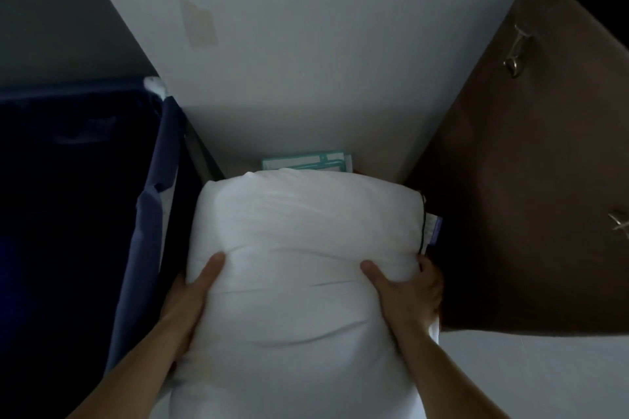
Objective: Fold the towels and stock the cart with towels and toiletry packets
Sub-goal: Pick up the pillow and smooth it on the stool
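Pillow [306,231] between bag [68,201], left, and door [527,201], right; perhaps packets [306,161] behind.

White bundle [306,231]: woven cloth, matt, smooth, softly creased; black piping [423,224] along its right edge, cord-like cloth; label [436,230] beside the piping, pale purple, material unclear.
Blue bag [149,231]: thin cloth, matt, slack and wrinkled at the rim; interior too dark to tell.
Teal-printed packets [306,161]: flat, paper or thin card, slight sheen.
Wall [306,44]: painted, matt, smooth; 1 patch [199,22] yellowish, duller, faintly rough.
Brown panel [527,197]: wood-look board, matt, even-toned; grain not discernible; 2 handles [517,51]: silvery metal, glossy highlights.
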A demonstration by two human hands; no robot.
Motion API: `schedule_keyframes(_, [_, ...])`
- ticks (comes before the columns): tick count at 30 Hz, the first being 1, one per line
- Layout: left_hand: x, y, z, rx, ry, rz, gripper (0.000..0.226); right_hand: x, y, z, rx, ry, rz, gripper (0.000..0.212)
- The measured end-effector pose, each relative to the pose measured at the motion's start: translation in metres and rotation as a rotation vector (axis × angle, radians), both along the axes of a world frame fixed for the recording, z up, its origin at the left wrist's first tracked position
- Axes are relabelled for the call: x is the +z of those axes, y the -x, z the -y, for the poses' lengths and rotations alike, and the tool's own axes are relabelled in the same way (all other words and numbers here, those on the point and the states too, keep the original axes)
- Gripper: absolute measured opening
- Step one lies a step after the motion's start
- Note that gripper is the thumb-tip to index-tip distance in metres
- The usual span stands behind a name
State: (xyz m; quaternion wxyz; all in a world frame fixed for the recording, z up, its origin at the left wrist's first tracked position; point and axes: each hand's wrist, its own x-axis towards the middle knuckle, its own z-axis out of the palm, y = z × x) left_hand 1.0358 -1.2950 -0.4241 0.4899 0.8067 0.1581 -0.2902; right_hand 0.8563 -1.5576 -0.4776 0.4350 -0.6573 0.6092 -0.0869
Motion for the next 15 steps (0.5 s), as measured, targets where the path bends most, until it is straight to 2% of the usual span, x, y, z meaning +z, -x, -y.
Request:
schedule_keyframes(2, [-0.002,-0.003,0.001,0.008,0.031,-0.003,0.108,-0.010,0.001,0.009,-0.014,-0.056,0.018,0.154])
schedule_keyframes(4, [-0.005,-0.004,0.002,0.008,0.047,0.011,0.108,-0.020,0.002,0.018,-0.010,-0.127,0.023,0.156])
schedule_keyframes(7, [-0.011,-0.007,0.004,0.009,0.036,0.027,0.109,-0.033,0.000,0.032,0.027,-0.180,0.039,0.149])
schedule_keyframes(10, [-0.015,-0.006,0.006,0.010,0.063,0.023,0.105,-0.047,0.001,0.042,0.052,-0.106,0.065,0.134])
schedule_keyframes(15, [-0.004,0.001,0.008,0.028,0.064,0.043,0.100,-0.042,0.002,0.044,0.028,-0.150,0.218,0.124])
